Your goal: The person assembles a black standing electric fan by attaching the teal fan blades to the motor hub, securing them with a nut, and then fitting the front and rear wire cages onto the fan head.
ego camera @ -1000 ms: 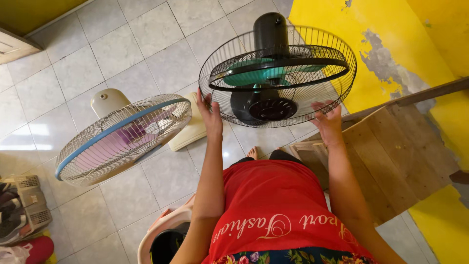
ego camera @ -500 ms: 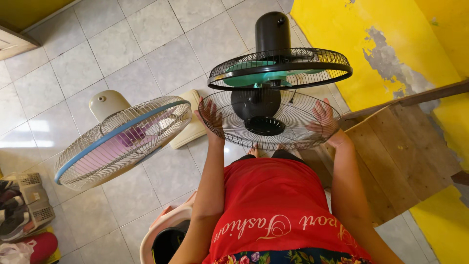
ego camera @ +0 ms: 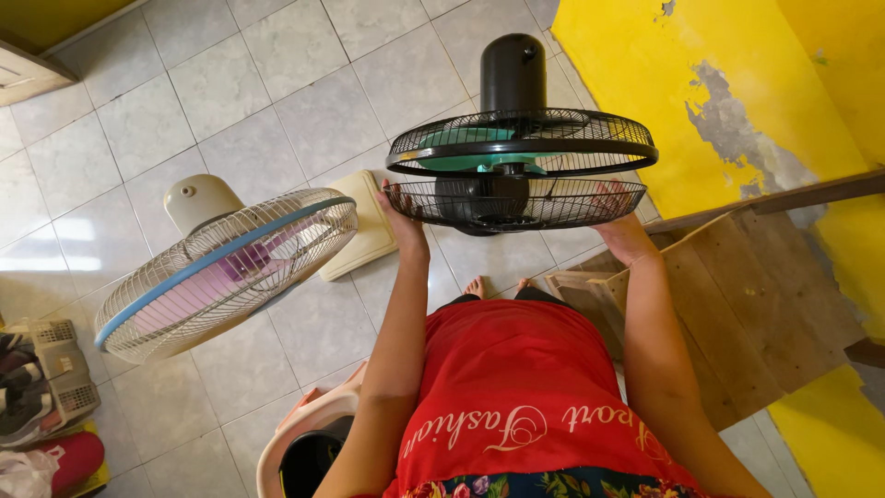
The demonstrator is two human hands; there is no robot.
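Note:
A black standing fan (ego camera: 513, 83) with green blades (ego camera: 479, 161) stands ahead of me on the tiled floor. Its black front wire guard (ego camera: 516, 205) is off the fan and lies nearly flat just below the rear cage. My left hand (ego camera: 403, 221) grips the guard's left rim. On the right rim my right hand (ego camera: 619, 224) holds it, fingers partly behind the wires. My feet (ego camera: 477, 287) show below the guard.
A beige fan with a blue rim and purple blades (ego camera: 226, 267) stands to the left on its cream base (ego camera: 361, 231). A wooden step (ego camera: 737, 295) and peeling yellow wall (ego camera: 701, 101) lie right. A plastic chair (ego camera: 304, 433) and shoe basket (ego camera: 46, 387) sit lower left.
The front guard came off the black fan, swung down toward me, then was raised level and brought close under the cage. Both hands stayed on its rim.

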